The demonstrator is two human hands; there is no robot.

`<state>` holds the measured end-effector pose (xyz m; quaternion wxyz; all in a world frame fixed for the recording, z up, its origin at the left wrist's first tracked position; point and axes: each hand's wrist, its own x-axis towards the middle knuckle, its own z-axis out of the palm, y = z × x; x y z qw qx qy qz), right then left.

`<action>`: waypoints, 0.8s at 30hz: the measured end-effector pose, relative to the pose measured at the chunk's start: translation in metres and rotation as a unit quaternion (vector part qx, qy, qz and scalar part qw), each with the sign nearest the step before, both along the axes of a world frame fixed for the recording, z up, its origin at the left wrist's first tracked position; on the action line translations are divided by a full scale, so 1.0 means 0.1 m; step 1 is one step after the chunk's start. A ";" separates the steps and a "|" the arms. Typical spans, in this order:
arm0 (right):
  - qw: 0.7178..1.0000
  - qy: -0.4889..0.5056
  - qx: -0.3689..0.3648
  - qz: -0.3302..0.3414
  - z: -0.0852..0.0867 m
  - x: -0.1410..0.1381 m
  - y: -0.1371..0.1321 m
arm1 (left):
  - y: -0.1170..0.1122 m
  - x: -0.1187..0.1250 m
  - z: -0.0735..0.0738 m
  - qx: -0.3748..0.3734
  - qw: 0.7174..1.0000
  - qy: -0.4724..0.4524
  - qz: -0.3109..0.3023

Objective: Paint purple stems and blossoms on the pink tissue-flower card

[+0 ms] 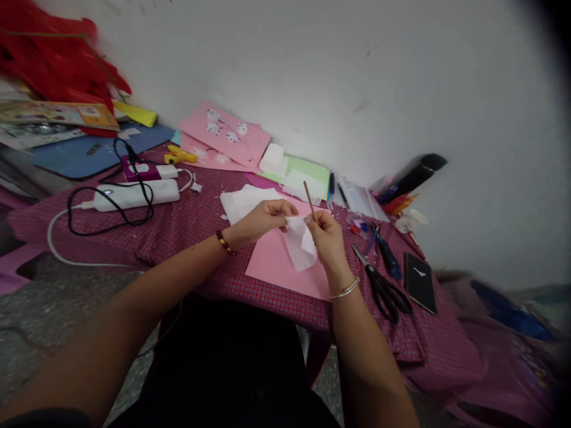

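Observation:
My left hand (264, 219) pinches the upper edge of a thin white tissue paper (301, 244) that hangs between both hands. My right hand (325, 235) is closed on the same tissue and also holds a slim wooden stick (310, 201) that points up and away. Both hands hover over a pink paper sheet (276, 261) lying on a low table with a red checked cloth (187, 226). More white tissue sheets (241, 201) lie just behind my left hand.
Black scissors (383, 288), blue pens (386, 252) and a dark phone (419, 282) lie to the right. A white power strip (134, 195) with black cable, a yellow glue gun (178, 156) and pink flower cards (227, 134) are at the left and back. White wall behind.

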<state>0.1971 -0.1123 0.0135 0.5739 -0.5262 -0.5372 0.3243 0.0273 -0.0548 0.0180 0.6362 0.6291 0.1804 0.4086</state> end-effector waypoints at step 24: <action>0.968 -0.209 0.135 0.023 0.06 -0.13 -0.13 | 0.00 0.01 -0.01 -0.249 0.939 0.132 -0.194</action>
